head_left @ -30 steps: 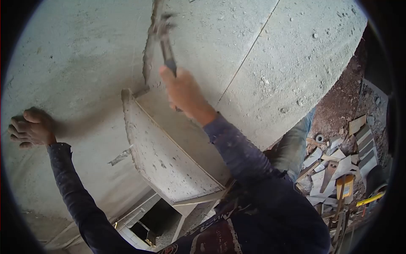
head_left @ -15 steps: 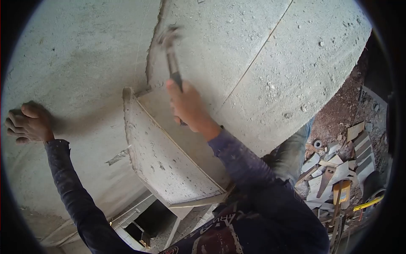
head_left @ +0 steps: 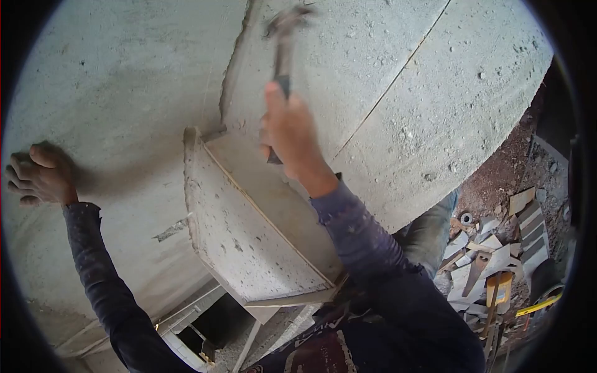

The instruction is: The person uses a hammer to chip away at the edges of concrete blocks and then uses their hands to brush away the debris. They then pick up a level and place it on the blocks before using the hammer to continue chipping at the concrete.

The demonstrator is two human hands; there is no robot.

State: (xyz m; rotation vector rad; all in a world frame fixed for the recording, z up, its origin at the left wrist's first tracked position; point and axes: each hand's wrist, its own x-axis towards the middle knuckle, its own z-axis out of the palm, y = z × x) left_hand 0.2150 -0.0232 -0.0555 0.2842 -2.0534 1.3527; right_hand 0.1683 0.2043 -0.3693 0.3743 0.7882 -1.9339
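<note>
My right hand (head_left: 292,133) is wrapped round the dark grip of a claw hammer (head_left: 283,59). The hammer's head is raised, blurred by motion, in front of the rough grey slab at the top. Against the smooth grey wall (head_left: 143,81) at the left rests my left hand (head_left: 42,175), its fingers apart and a little bent, with nothing in it. Between my arms juts a speckled pale panel (head_left: 255,248) with a thin raised edge, forming a trough-like corner where it meets the wall. A jagged ridge (head_left: 230,81) runs up the wall from that corner.
A straight groove (head_left: 392,81) crosses the pitted slab. On the ground at the right lie a handsaw (head_left: 476,273), a yellow container (head_left: 499,287), a yellow strip-like tool (head_left: 538,303), a small ring-shaped roll (head_left: 466,218) and several board offcuts. A dark opening (head_left: 225,323) shows below the panel.
My right hand and the hammer have moved up and to the right, away from the ridge. My left hand stays on the wall; the view has shifted slightly.
</note>
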